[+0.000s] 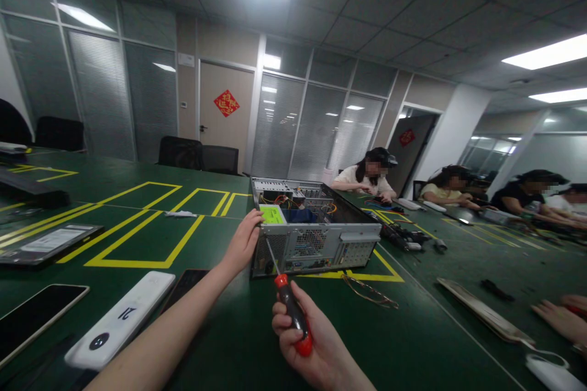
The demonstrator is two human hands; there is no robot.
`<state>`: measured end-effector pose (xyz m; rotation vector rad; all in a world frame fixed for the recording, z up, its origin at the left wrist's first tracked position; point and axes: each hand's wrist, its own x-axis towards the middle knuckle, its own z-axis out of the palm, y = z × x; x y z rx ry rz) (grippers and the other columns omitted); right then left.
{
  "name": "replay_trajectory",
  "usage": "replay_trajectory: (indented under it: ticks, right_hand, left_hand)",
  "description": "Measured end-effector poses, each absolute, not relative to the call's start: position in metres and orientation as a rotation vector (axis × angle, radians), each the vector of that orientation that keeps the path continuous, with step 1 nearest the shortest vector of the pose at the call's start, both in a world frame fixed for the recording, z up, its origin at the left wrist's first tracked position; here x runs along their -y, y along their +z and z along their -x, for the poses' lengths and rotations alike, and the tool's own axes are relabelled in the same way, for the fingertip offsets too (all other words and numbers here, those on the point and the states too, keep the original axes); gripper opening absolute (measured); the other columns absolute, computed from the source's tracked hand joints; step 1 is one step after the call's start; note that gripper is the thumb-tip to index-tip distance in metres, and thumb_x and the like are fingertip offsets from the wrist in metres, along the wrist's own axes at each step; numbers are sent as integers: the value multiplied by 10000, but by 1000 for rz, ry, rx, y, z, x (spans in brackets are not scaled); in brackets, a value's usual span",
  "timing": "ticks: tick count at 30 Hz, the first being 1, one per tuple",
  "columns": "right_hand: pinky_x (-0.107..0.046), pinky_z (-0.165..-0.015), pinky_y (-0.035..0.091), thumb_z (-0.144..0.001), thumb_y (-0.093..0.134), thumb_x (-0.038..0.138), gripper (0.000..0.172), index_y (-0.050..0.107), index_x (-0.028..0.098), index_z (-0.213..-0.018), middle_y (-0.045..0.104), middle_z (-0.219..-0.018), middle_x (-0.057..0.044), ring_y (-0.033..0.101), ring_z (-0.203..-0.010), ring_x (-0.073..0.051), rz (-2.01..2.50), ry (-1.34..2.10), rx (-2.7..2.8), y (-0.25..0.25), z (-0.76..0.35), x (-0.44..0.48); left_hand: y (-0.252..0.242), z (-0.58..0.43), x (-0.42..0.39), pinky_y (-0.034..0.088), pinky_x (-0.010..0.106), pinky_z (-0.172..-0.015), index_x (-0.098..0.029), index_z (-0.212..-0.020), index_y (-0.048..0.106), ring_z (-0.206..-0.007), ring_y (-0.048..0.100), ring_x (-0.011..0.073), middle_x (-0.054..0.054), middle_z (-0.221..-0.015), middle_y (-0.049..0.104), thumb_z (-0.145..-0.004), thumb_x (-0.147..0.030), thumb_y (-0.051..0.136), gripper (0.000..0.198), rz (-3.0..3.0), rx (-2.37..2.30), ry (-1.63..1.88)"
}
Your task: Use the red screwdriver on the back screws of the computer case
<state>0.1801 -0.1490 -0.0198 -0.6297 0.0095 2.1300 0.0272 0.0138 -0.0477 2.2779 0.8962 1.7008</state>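
An open computer case (330, 249) lies on the green table, its rear panel facing me. Inside its left corner sits a power supply (272, 214) with a bright yellow-green label; coloured wires show behind it. My left hand (247, 241) grips the case at that corner, fingers bent over the edge beside the label. A red and black screwdriver (293, 308) is held in my right hand (312, 342), fingers wrapped round its handle. Its shaft points up and away to the rear panel below the power supply; whether the tip meets a screw is too small to tell.
To the left lie a white device marked 21 (123, 317), a phone (41, 321) and a hard drive (55, 244). Right of the case are a cable bundle (406, 235), thin wires (369, 291) and a long flat piece (486, 310). Several people sit along the right; another person's hand (562, 321) rests nearby.
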Motion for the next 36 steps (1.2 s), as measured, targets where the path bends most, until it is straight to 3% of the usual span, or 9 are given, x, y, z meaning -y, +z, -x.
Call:
replay_trajectory:
  ticks: [3, 7, 15, 22, 30, 36]
  right_hand:
    - [-71, -397, 337, -841, 512, 289, 222, 509, 95, -733, 475, -579, 4, 430, -473, -25, 685, 2141, -17, -19, -180, 150]
    - [-135, -468, 404, -822, 524, 291, 206, 542, 89, -788, 531, -604, -17, 490, -522, -64, 757, 2063, 68, -24, -179, 148]
    - [-144, -453, 331, -828, 525, 360, 279, 561, 94, -906, 543, -629, -6, 469, -516, -66, 736, 2070, 141, -29, -177, 146]
    - [-129, -466, 354, -851, 506, 344, 311, 549, 72, -994, 547, -605, -4, 485, -499, -52, 708, 2011, 130, -21, -179, 147]
    - [-206, -511, 397, -844, 472, 341, 260, 564, 113, -930, 585, -638, -19, 533, -522, -99, 928, 2022, 541, -29, -211, 146]
    - [-156, -414, 314, -860, 413, 345, 280, 561, 107, -865, 517, -541, 23, 466, -421, -57, 1155, 1996, 484, -63, -238, 144]
  left_hand:
    - [-47, -27, -13, 282, 461, -1086, -200, -1109, 478, -1287, 359, 209, 99, -1280, 476, -928, -294, 288, 279, -2277, -895, 1695]
    - [-47, -27, -13, 283, 467, -1085, -197, -1108, 485, -1288, 360, 211, 97, -1272, 484, -929, -291, 284, 285, -2275, -899, 1695]
    - [-47, -28, -13, 290, 452, -1082, -187, -1101, 492, -1283, 369, 207, 101, -1261, 495, -929, -289, 282, 290, -2284, -905, 1705]
    - [-48, -27, -13, 294, 445, -1081, -189, -1107, 491, -1282, 369, 203, 99, -1270, 491, -928, -275, 293, 281, -2284, -896, 1713]
    - [-47, -28, -13, 292, 453, -1081, -197, -1114, 500, -1282, 368, 211, 95, -1267, 492, -926, -286, 298, 290, -2272, -902, 1695]
    - [-46, -28, -12, 293, 455, -1082, -195, -1118, 499, -1287, 361, 211, 95, -1281, 481, -927, -285, 298, 292, -2274, -907, 1686]
